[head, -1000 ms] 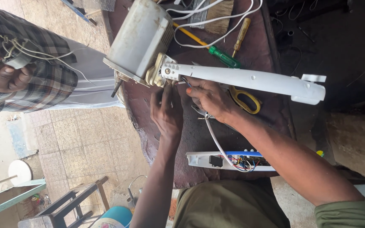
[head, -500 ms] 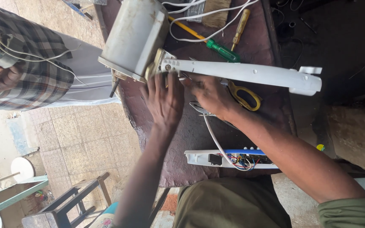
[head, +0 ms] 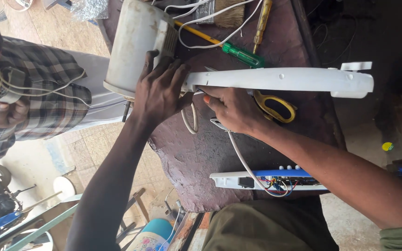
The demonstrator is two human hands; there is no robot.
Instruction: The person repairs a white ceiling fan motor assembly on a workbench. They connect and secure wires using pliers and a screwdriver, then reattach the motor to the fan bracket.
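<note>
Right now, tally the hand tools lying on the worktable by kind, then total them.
Screwdrivers: 2, a green-handled one and an amber-handled one
Brush: 1
Scissors: 1, yellow-handled, beside the right hand
Total: 4

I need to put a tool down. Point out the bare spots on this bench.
The widest bare patch of the brown bench top lies between the left hand, the white cable and the open control panel. A smaller one sits right of the yellow scissors, under the long white arm. The top end is crowded: green screwdriver, brush, wires.
</note>
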